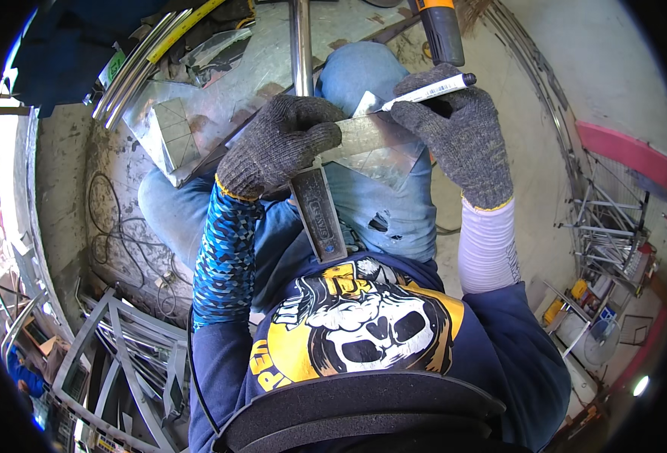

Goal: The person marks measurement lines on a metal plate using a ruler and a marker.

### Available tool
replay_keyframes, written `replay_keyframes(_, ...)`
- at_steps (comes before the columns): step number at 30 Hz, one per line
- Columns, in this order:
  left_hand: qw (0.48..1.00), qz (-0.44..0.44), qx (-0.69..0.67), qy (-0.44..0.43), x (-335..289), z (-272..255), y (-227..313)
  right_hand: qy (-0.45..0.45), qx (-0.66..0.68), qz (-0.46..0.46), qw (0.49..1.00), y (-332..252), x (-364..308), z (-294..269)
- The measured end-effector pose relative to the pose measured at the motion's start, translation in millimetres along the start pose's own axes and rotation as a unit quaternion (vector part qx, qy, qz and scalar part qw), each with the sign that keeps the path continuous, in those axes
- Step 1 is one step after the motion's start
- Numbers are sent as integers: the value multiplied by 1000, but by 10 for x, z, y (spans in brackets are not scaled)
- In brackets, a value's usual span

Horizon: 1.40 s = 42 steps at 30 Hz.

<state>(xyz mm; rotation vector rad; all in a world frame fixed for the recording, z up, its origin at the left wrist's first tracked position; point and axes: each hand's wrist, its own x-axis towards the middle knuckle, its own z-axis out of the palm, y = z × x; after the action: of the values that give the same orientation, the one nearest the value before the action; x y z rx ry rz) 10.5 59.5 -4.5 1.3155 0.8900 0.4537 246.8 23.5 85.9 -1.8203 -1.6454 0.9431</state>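
Note:
My left hand [282, 142], in a dark grey knit glove, is closed with its thumb at the left end of a try square's metal blade [371, 136]. The square's dark stock [320, 215] points down toward my lap. Beneath the blade, a shiny piece of sheet metal [385, 166] rests over my jeans by the knee. In my right hand [466, 140], gloved likewise, is a white marker [432, 90] with a dark end. Its tip points left, close to the blade's upper edge; whether it touches metal I cannot tell.
A steel tube [301, 53] stands beyond my left hand. Larger metal sheet [171, 140] and thin tubes [133, 68] lie at the left. An orange and black power tool [443, 34] is at the top. Metal frames [122, 370] stack lower left; a cable [114, 219] coils on the floor.

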Motion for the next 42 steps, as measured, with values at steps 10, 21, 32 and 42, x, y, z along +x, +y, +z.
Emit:
replay_keyframes(10, 1000, 23, 9, -18, 15, -10, 44, 52, 0, 3, 999, 120, -5, -8)
replay_keyframes(21, 1000, 18, -5, -26, 5, -17, 82, 66, 30, 27, 997, 199, -16, -43)
replay_keyframes(32, 1000, 19, -4, -11, 12, -6, 40, 60, 23, 12, 998, 204, -23, -36)
replay_keyframes(42, 1000, 12, 7, -18, 14, -11, 49, 91, 181, 29, 979, 297, -60, -55)
